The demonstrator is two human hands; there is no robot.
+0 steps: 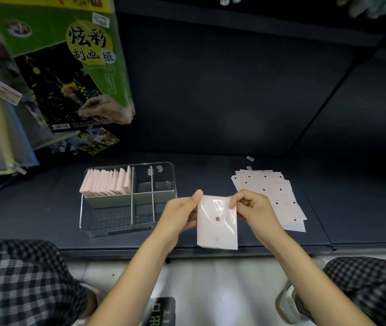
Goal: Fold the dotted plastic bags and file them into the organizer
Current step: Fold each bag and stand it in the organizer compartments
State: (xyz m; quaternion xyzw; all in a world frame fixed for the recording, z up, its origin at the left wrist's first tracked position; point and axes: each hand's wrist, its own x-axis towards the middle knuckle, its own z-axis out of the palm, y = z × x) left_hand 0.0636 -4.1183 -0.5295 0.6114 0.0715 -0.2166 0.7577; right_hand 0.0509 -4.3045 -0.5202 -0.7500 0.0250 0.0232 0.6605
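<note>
Bag in hand: folded dotted bag (pixel 217 223), held up over the front edge of the shelf (pixel 210 128), long axis running near-to-far; one red dot faces the camera.
Left hand (pixel 182 214): thumb and fingers pinch the bag's upper left edge.
Right hand (pixel 254 208): fingertips pinch the upper right corner, apparently pressing or adjusting the fold.
Organizer (pixel 163 175): clear, divided, on the shelf left of the bag, just beyond the left hand. Back-left compartment holds a row of filed folded bags (pixel 106 182) standing on edge; other compartments look unfilled.
Unfolded stack (pixel 269 196): flat dotted bags on the shelf to the right, just behind the right hand.
Key relation: organizer lies left and farther back from the held bag; left hand is nearer to it.
Judgement: fold looks nearly finished; filing would call for a leftward carry toward the back-left row, bag kept on edge.
Background: green scratch-paper pack (pixel 69 67) leaning at the back-left corner.
</note>
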